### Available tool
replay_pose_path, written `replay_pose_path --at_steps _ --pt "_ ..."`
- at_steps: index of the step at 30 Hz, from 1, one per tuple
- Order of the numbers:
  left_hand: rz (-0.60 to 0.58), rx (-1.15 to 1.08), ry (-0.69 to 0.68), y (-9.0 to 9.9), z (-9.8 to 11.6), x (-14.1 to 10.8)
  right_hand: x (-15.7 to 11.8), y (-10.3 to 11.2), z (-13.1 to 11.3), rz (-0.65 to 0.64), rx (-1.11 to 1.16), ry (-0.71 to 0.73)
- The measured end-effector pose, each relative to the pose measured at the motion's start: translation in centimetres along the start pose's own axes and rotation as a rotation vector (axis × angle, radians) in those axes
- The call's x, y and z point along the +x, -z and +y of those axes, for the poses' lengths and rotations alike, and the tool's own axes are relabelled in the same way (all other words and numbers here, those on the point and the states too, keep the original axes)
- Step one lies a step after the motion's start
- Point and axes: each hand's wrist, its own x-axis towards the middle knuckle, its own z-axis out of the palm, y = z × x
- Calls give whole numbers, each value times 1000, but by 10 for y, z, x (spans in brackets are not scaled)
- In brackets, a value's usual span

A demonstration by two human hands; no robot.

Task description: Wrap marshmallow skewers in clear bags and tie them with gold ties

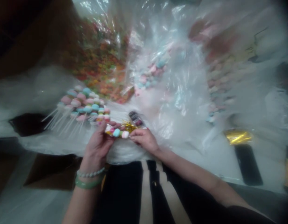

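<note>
In front of my body, my left hand (100, 141) is closed round a marshmallow skewer (116, 133) with blue, white and pink pieces, its left part hidden by the fingers. At the skewer's right end my right hand (144, 139) is closed in a pinch. Whether its fingertips hold the skewer's tip or a tie is too blurred to tell. Just behind them lies a tuft of gold twist ties (129, 126). A pile of finished-looking marshmallow skewers (84, 102) with white sticks lies left of my left hand.
A bag of orange and green gummies (106, 70) stands behind the pile. Clear plastic bags with pink and blue marshmallows (153, 74) fill the middle. A dark labelled packet (135, 118) lies behind my right hand. Rightward are a gold foil bundle (238, 137) and a black phone (248, 165).
</note>
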Motion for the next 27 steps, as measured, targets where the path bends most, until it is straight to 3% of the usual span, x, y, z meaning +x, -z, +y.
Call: replay_pose_path --at_steps 2,5,8,13,16,22,27 --pt "-18 -18 -17 -3 -5 0 -2 -2 1 53 -135 117" --pt "5 -11 -13 -10 -12 -1 -7 -6 4 133 -429 420" --pt "8 -5 30 -14 -15 -2 -11 -8 8 137 -687 628" --pt "-30 -91 95 -14 -10 -3 -13 -7 8 158 -692 686" --pt "-53 -114 91 -12 -5 -4 -17 -9 4 183 -824 780" --pt "-145 -154 -93 -21 -2 -13 -19 -15 4 300 -915 854" --pt "-177 -159 -169 -35 0 -30 -23 -16 3 266 -799 827"
